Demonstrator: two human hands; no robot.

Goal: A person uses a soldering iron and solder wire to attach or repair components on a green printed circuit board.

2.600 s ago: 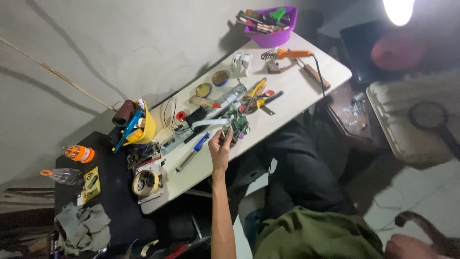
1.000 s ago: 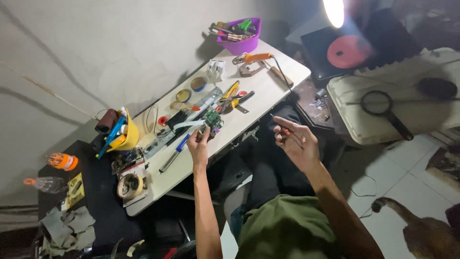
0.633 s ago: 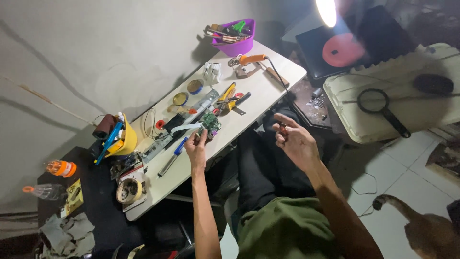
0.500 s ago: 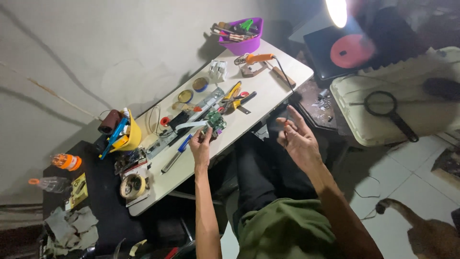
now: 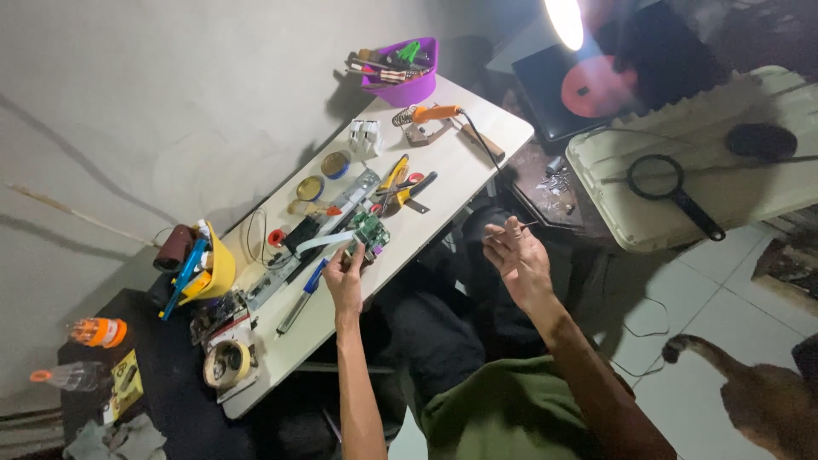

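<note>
White table (image 5: 464, 166): left hand (image 5: 343, 274) grips green circuit board (image 5: 370, 232); right hand (image 5: 515, 258) pinches thin tool (image 5: 521, 226).

On the white table (image 5: 477, 162): 1 purple bowl (image 5: 407, 81) of tools; 1 orange-handled soldering iron (image 5: 436, 113); 2 round tins (image 5: 322, 175); 1 green circuit board (image 5: 368, 232); 1 blue pen (image 5: 303, 294); 1 yellow bowl (image 5: 217, 273); 1 tape roll (image 5: 226, 364); beside it, 1 magnifying glass (image 5: 673, 192); 2 hands, left hand (image 5: 343, 277) and right hand (image 5: 516, 260).

Home electronics workbench: soldering iron (image 5: 430, 113), circuit board (image 5: 368, 231), tool-strewn table (image 5: 477, 153).
</note>
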